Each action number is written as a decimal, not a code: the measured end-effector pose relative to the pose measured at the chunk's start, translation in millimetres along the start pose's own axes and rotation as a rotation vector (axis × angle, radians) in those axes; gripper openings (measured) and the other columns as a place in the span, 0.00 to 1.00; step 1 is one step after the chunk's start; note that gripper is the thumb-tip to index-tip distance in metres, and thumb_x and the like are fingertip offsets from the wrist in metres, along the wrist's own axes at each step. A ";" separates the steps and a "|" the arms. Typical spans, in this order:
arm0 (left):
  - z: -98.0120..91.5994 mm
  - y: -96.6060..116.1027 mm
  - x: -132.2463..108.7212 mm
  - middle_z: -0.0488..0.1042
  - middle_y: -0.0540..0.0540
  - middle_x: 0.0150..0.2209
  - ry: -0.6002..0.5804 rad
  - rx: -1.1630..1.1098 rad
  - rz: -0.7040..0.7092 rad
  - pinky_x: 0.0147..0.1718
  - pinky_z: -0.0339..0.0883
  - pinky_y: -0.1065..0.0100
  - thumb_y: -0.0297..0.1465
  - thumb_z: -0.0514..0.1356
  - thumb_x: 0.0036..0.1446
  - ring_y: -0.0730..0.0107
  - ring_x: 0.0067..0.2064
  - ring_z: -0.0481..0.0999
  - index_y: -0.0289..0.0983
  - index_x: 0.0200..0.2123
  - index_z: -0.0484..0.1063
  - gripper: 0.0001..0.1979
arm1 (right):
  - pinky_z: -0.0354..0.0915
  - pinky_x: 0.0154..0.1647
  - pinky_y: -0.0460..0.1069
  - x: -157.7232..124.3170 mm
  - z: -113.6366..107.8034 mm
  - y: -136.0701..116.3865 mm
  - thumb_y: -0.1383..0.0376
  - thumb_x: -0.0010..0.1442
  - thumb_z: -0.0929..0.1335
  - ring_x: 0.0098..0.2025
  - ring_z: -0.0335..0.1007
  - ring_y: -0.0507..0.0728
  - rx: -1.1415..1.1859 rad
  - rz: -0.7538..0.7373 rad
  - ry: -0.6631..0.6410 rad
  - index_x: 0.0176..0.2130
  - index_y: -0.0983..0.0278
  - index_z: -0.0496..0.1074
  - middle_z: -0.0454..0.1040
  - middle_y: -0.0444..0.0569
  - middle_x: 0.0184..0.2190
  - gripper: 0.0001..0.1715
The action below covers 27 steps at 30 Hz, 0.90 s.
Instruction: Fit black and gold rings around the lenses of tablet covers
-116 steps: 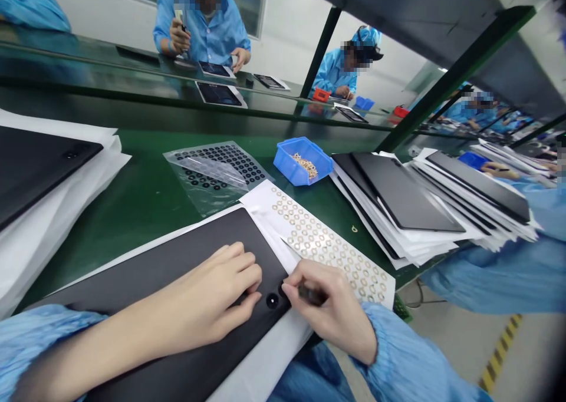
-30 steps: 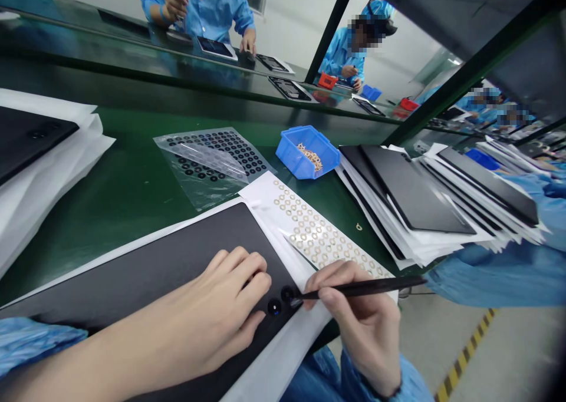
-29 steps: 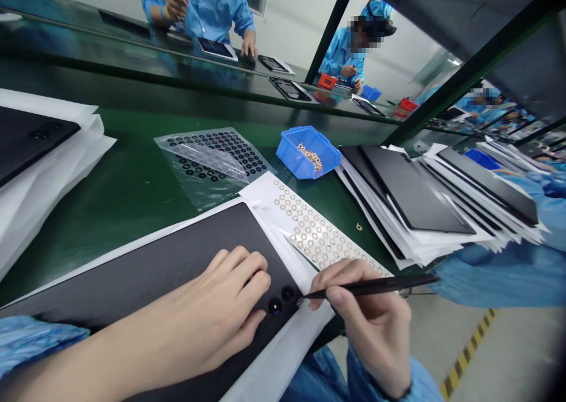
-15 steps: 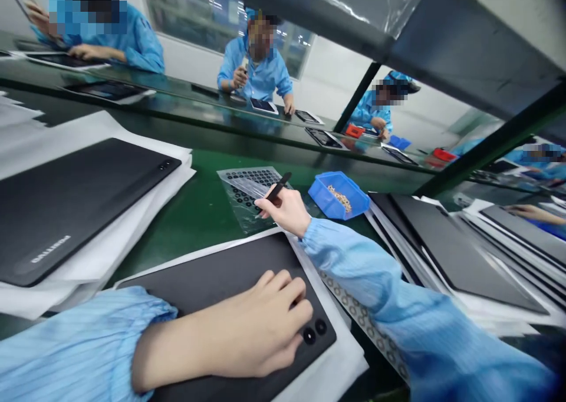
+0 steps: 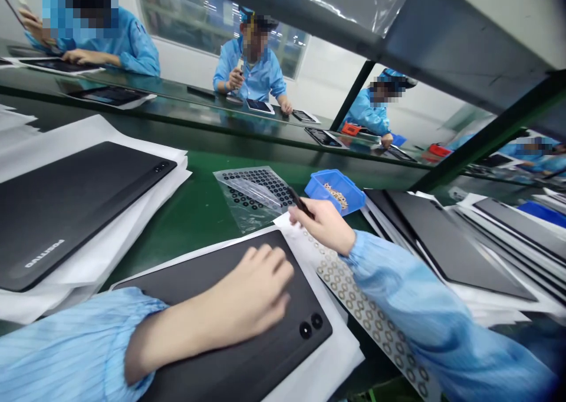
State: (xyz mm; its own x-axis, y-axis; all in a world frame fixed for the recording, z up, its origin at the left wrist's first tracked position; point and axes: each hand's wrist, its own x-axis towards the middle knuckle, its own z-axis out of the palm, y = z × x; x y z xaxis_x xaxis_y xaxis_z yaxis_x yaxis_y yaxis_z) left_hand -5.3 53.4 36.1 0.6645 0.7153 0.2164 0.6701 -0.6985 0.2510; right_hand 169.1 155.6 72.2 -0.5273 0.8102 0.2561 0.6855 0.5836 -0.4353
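Note:
A matte black tablet point(image 5: 230, 337) lies face down on white wrapping, with two round camera rings point(image 5: 311, 325) at one corner. My left hand point(image 5: 252, 287) rests over its back just beside those rings, blurred by motion and holding nothing. My right hand point(image 5: 321, 225) pinches black pointed tweezers point(image 5: 300, 203), their tip aimed toward a clear sheet of black rings point(image 5: 252, 190). That hand is close to a blue bin point(image 5: 335, 194) of small gold rings. My right sleeve hides part of a white sheet of gold rings point(image 5: 367, 313).
A black tablet on white wrapping point(image 5: 75, 213) lies to my left, and more stacked tablets point(image 5: 446, 243) lie to my right on the green bench. Co-workers in blue smocks point(image 5: 247, 78) work at a facing bench beyond a metal shelf rail.
My right hand has moved from the tablet's camera corner to above the sheet edge near the blue bin, tweezers still held. The view has swung left, and my left hand has shifted slightly.

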 end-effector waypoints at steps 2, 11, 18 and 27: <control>3.6 -13.6 5.3 0.65 0.41 0.40 0.093 0.109 -0.212 0.40 0.62 0.55 0.31 0.50 0.60 0.56 0.42 0.63 0.35 0.39 0.63 0.07 | 0.55 0.25 0.46 -22.5 -4.7 4.1 0.66 0.59 0.62 0.22 0.62 0.51 -0.048 0.065 -0.063 0.24 0.65 0.68 0.69 0.44 0.20 0.14; 8.2 -39.6 10.0 0.67 0.39 0.41 0.121 0.145 -0.454 0.43 0.62 0.55 0.37 0.49 0.62 0.55 0.43 0.65 0.32 0.43 0.64 0.14 | 0.50 0.25 0.46 -54.2 13.4 -2.7 0.61 0.58 0.63 0.23 0.56 0.50 0.108 0.185 -0.198 0.22 0.65 0.62 0.61 0.41 0.19 0.15; -20.4 -31.7 9.7 0.69 0.42 0.35 0.125 -0.033 -0.449 0.43 0.62 0.57 0.44 0.41 0.64 0.57 0.41 0.68 0.35 0.33 0.69 0.24 | 0.55 0.27 0.46 -58.4 -3.2 -26.9 0.58 0.60 0.61 0.26 0.56 0.51 0.529 0.238 -0.054 0.27 0.64 0.61 0.60 0.42 0.23 0.14; -117.3 -50.3 -4.0 0.71 0.46 0.29 0.354 0.022 -0.556 0.36 0.62 0.63 0.47 0.43 0.62 0.62 0.33 0.72 0.36 0.27 0.65 0.24 | 0.52 0.18 0.40 -58.0 -16.5 -38.0 0.56 0.55 0.70 0.18 0.51 0.43 1.009 0.262 0.018 0.34 0.62 0.61 0.64 0.38 0.25 0.16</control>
State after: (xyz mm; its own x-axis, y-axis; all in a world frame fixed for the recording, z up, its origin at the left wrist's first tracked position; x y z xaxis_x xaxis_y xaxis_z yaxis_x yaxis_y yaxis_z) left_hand -80.4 88.3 133.3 0.0716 0.9309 0.3581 0.8914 -0.2207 0.3957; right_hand 181.9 87.3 88.1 -0.4090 0.9106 0.0591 0.0350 0.0803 -0.9962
